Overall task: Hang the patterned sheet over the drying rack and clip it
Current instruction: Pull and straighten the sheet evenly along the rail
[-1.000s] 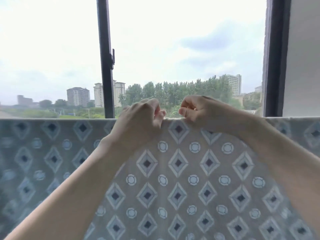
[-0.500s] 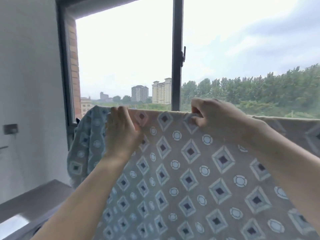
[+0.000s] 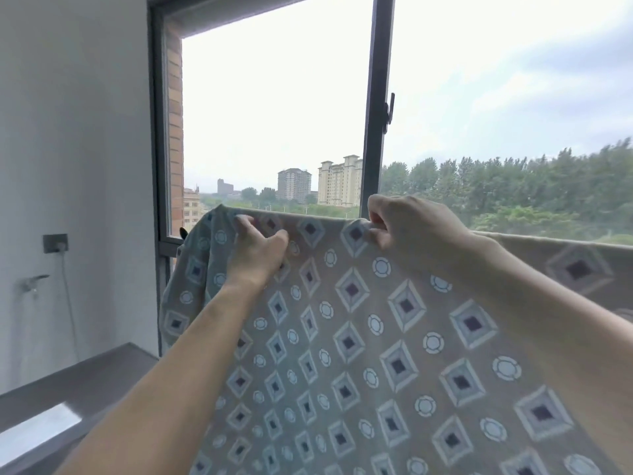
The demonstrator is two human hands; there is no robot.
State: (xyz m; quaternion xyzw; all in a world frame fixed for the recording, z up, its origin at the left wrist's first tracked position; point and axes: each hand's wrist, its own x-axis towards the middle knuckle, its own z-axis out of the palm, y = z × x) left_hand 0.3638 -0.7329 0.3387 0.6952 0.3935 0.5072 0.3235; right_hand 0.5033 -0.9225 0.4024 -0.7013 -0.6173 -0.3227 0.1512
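A patterned sheet (image 3: 376, 337), grey with rows of diamonds and small rings, hangs across the lower part of a window (image 3: 274, 132) and fills most of the view below it. Its top edge runs level in front of the glass, just below the skyline, and its left end droops in folds beside the window's left frame. Whatever bar carries it is hidden under the cloth.

Two bare forearms reach up from below to that top edge. The left hand (image 3: 255, 250) lies on the sheet near its left end, fingers bent over the edge and thumb spread to the right; whether it grips or only presses is unclear. The right hand (image 3: 411, 234) is nearer the window's centre post, fingers curled tight, pinching a fold of the edge.

Left of the window, a grey wall (image 3: 75, 132) holds a socket (image 3: 55, 243) with a white cable hanging down. Below it sits a dark ledge (image 3: 85, 378).
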